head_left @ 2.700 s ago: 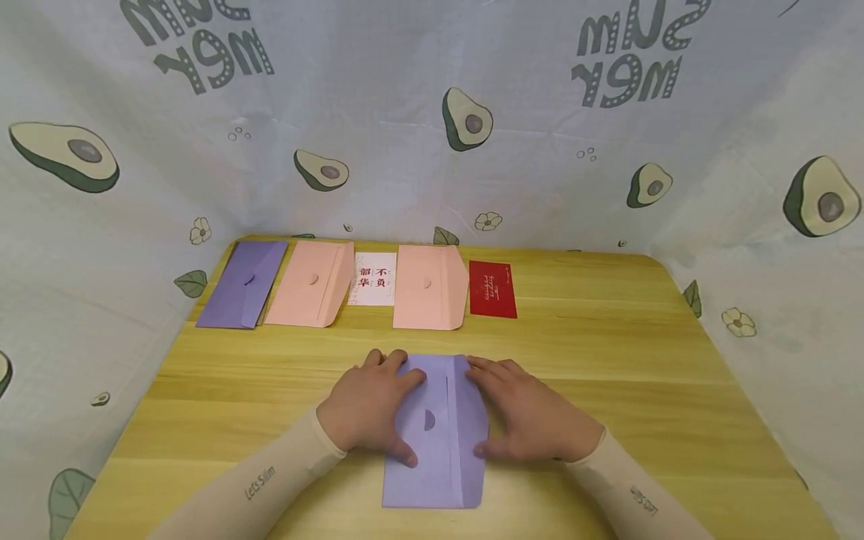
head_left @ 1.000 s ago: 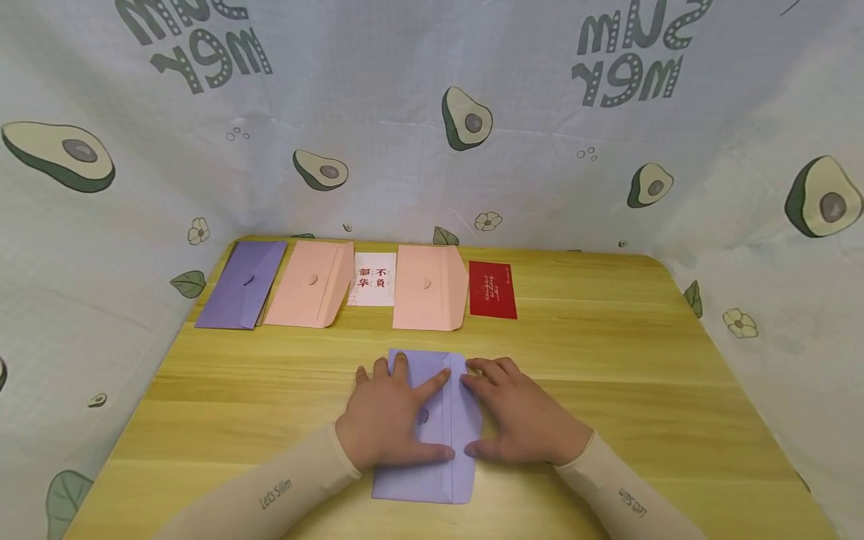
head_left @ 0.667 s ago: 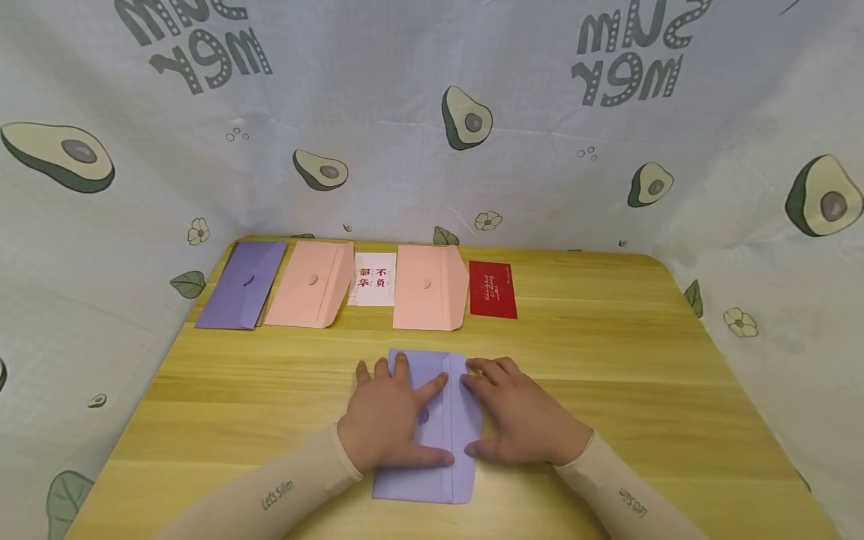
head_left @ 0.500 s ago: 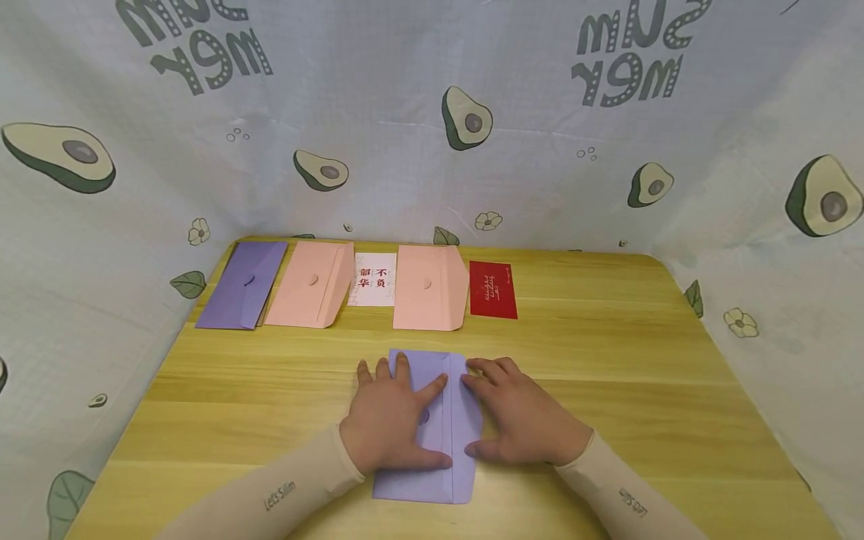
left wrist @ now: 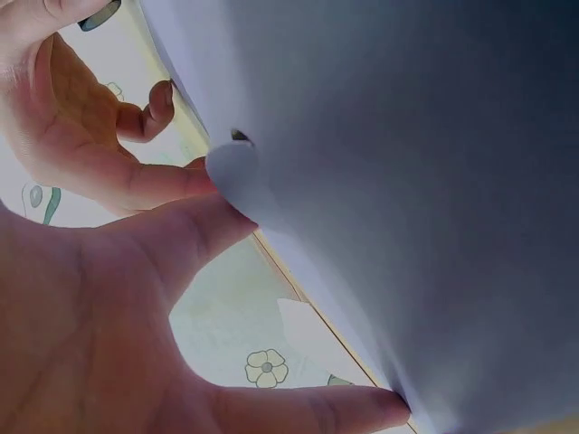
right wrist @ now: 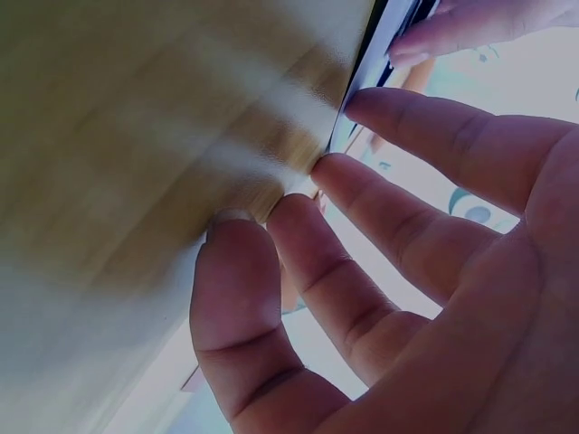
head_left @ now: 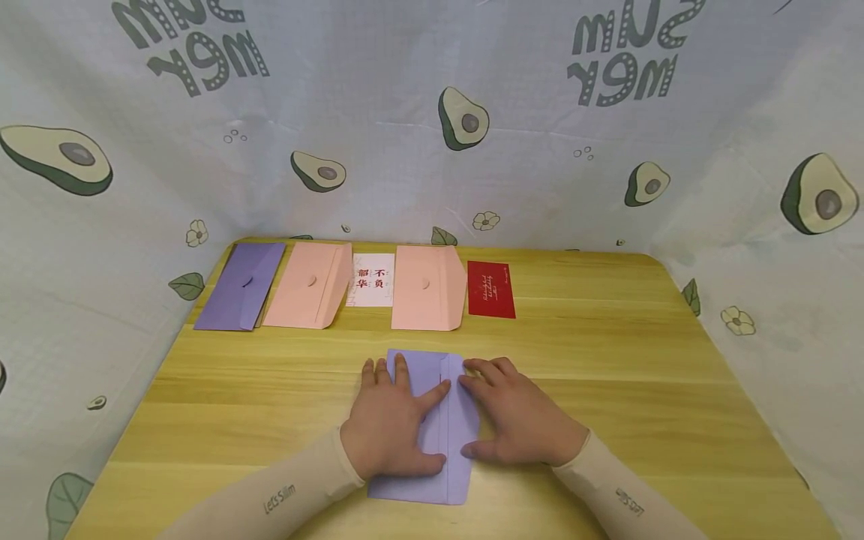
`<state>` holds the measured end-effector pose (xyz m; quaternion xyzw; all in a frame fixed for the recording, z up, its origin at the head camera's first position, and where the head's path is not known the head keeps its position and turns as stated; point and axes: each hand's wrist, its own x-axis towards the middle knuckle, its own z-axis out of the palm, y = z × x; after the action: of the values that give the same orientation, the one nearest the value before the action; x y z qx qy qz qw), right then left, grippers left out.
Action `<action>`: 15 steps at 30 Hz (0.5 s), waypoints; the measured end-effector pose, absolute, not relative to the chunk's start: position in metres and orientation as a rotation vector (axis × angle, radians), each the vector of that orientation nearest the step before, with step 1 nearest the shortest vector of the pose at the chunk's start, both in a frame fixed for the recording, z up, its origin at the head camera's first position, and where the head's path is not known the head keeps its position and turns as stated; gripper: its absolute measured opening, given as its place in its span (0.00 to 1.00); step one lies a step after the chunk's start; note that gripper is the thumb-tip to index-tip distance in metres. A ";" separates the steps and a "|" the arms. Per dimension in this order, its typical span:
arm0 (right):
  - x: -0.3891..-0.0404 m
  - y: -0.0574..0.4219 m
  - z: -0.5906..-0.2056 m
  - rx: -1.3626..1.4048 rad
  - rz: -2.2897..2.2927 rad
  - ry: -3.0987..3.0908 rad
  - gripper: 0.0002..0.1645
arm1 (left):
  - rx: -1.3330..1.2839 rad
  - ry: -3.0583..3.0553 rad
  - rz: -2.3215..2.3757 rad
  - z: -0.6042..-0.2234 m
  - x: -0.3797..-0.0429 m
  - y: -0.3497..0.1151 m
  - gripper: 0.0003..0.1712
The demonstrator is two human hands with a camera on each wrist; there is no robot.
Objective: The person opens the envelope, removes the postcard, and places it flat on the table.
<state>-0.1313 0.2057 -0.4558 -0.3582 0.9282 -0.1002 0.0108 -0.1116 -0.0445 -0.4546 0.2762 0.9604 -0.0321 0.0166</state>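
Observation:
A light purple envelope [head_left: 427, 484] lies on the table in the head view, its flap [head_left: 461, 427] unfolded to the right. Spread over the envelope's body is my left hand [head_left: 390, 427], with index finger and thumb reaching toward the flap's crease. The left wrist view shows a half-round cut tab [left wrist: 237, 172] standing slightly off the paper close to the left index fingertip. At the flap's outer edge my right hand [head_left: 523, 420] rests its index fingertip and thumb, the other fingers loosely bent. Neither hand grips anything. The palm hides part of the envelope.
Along the back of the wooden table [head_left: 594, 337] lie a darker purple envelope [head_left: 239, 289], a pink envelope [head_left: 304, 289], a white card with red characters [head_left: 373, 292], another pink envelope [head_left: 418, 300] and a red card [head_left: 491, 289]. A printed curtain [head_left: 391, 90] surrounds the table.
My left hand has moved right across the envelope, its thumb and index finger nearer the crease, then slightly back down. The envelope has shifted a little left. The right hand followed slightly left.

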 end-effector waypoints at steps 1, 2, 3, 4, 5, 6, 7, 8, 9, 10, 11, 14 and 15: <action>-0.131 0.206 -0.456 -1.116 -0.309 2.897 0.57 | 0.861 2.984 -0.108 -0.454 -0.112 -0.045 0.59; -0.131 0.205 -0.456 -1.114 -0.306 2.895 0.57 | 0.865 2.985 -0.111 -0.454 -0.112 -0.045 0.59; -0.131 0.205 -0.455 -1.110 -0.303 2.893 0.57 | 0.867 2.984 -0.112 -0.454 -0.112 -0.045 0.59; -0.131 0.205 -0.455 -1.108 -0.302 2.891 0.57 | 0.869 2.983 -0.111 -0.453 -0.112 -0.045 0.59; -0.131 0.205 -0.455 -1.107 -0.300 2.890 0.57 | 0.873 2.981 -0.107 -0.453 -0.112 -0.045 0.59; -0.131 0.205 -0.455 -1.107 -0.298 2.890 0.57 | 0.876 2.980 -0.102 -0.453 -0.112 -0.045 0.59; -0.131 0.204 -0.455 -1.106 -0.298 2.889 0.57 | 0.879 2.979 -0.096 -0.453 -0.112 -0.045 0.59; -0.131 0.204 -0.454 -1.105 -0.299 2.888 0.57 | 0.881 2.977 -0.091 -0.453 -0.112 -0.045 0.59; -0.131 0.204 -0.454 -1.104 -0.302 2.886 0.57 | 0.882 2.974 -0.086 -0.452 -0.112 -0.045 0.60; -0.130 0.204 -0.454 -1.101 -0.305 2.886 0.57 | 0.882 2.972 -0.082 -0.452 -0.112 -0.045 0.60; -0.130 0.204 -0.454 -1.099 -0.308 2.886 0.57 | 0.883 2.968 -0.076 -0.452 -0.112 -0.045 0.60; -0.130 0.204 -0.454 -1.096 -0.314 2.888 0.56 | 0.877 2.958 -0.057 -0.452 -0.113 -0.046 0.61; -0.130 0.204 -0.454 -1.098 -0.316 2.890 0.56 | 0.874 2.955 -0.051 -0.451 -0.113 -0.046 0.61</action>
<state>-0.1303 0.2038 -0.4536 -0.3531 0.9299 -0.1017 0.0170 -0.1129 -0.0457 -0.4512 0.2835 0.9584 -0.0166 0.0300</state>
